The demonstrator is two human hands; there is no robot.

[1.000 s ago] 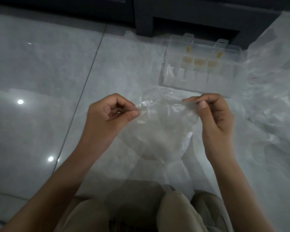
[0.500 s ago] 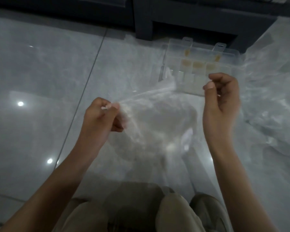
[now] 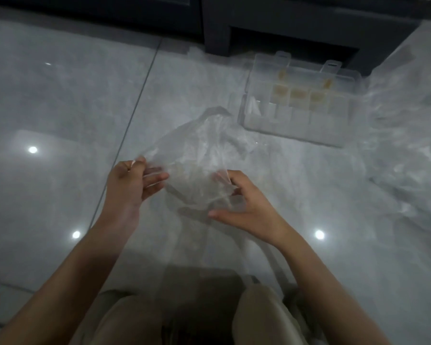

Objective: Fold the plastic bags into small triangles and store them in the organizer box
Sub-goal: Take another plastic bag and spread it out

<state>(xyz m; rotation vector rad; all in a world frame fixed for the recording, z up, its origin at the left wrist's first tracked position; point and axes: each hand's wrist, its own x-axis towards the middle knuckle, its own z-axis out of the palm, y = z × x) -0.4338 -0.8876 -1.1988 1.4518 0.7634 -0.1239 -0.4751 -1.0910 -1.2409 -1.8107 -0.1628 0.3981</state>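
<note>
A clear plastic bag (image 3: 199,155) hangs crumpled between my hands above the grey floor. My left hand (image 3: 132,185) pinches its left edge between thumb and forefinger, the other fingers stretched toward the bag. My right hand (image 3: 244,202) grips the bag's lower right part with curled fingers, thumb pointing left. The clear organizer box (image 3: 296,105) lies open on the floor beyond the bag, to the right. Several of its compartments hold small yellowish things, and a folded white piece sits in a left one.
A heap of clear plastic bags (image 3: 406,145) spreads over the floor at the right. Dark furniture (image 3: 284,23) stands along the far edge. My knees (image 3: 259,317) are at the bottom. Ceiling lights reflect on the glossy tiles (image 3: 47,120).
Both hands came down and closer together. The right hand dropped from beside the box to the bag's lower right. The bag went from stretched taut to loose and crumpled.
</note>
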